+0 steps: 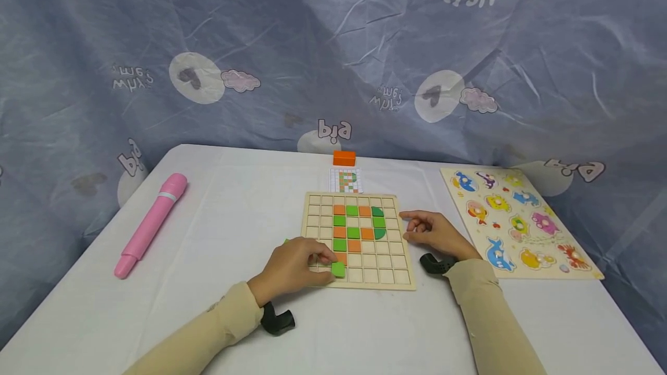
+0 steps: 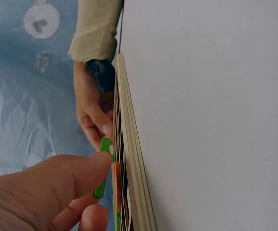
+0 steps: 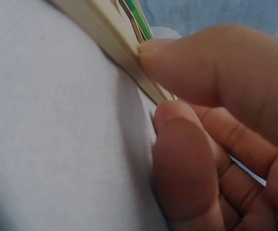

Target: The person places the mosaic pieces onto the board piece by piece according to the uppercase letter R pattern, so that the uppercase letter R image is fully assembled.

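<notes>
My left hand [image 1: 293, 268] pinches a green square tile [image 1: 338, 269] between thumb and fingers, over the lower part of a wooden grid board [image 1: 385, 276]. In the left wrist view the green tile [image 2: 103, 144] stands tilted beside the board's surface, next to an orange tile [image 2: 116, 185]. Orange and green tiles on the board form a P shape, with two dark green curved pieces [image 1: 380, 233] at its right. My right hand [image 1: 435, 232] rests its fingertips against the board's right edge. In the right wrist view its thumb and a finger touch that edge [image 3: 124, 62].
Behind the board lie a pattern card [image 1: 346, 180] and an orange block [image 1: 344, 158]. A pink tube-shaped object [image 1: 151, 227] lies at left, a sea-animal puzzle board [image 1: 521, 221] at right. Another green tile [image 1: 286, 241] is partly hidden behind my left hand.
</notes>
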